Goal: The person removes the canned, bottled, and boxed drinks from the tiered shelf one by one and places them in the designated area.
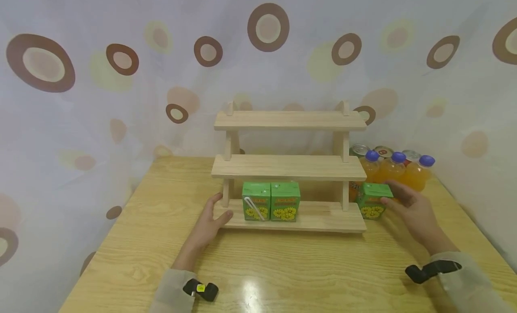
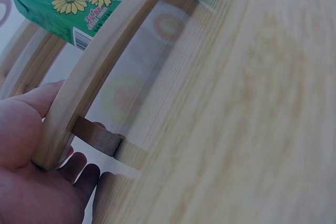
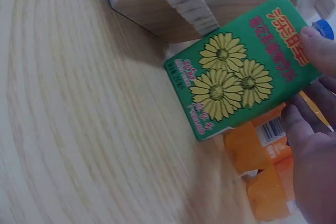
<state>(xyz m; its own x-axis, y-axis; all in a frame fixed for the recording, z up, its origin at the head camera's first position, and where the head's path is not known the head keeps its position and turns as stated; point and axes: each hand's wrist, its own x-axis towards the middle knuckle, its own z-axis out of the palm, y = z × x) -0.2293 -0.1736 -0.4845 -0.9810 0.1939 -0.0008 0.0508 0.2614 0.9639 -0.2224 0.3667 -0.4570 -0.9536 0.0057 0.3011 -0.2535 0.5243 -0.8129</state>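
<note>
A three-tier wooden shelf (image 1: 288,166) stands on the table. My left hand (image 1: 208,219) grips the left end of its lowest board, and in the left wrist view the thumb lies on one side of the board and the fingers on the other. Two green drink cartons with yellow flowers stand side by side on that board: a left carton (image 1: 256,202) with a white straw on its front, and a right carton (image 1: 285,202). Just right of the shelf, my right hand (image 1: 416,214) holds a third green drink carton (image 3: 236,69) between thumb and fingers, slightly tilted.
Behind my right hand stand several orange drink bottles (image 1: 392,168) with blue caps, and drink cans (image 1: 383,150) behind them. The shelf's middle board (image 1: 288,166) and top board (image 1: 288,119) carry nothing. A patterned curtain (image 1: 121,93) hangs behind the wood-grain table (image 1: 291,263).
</note>
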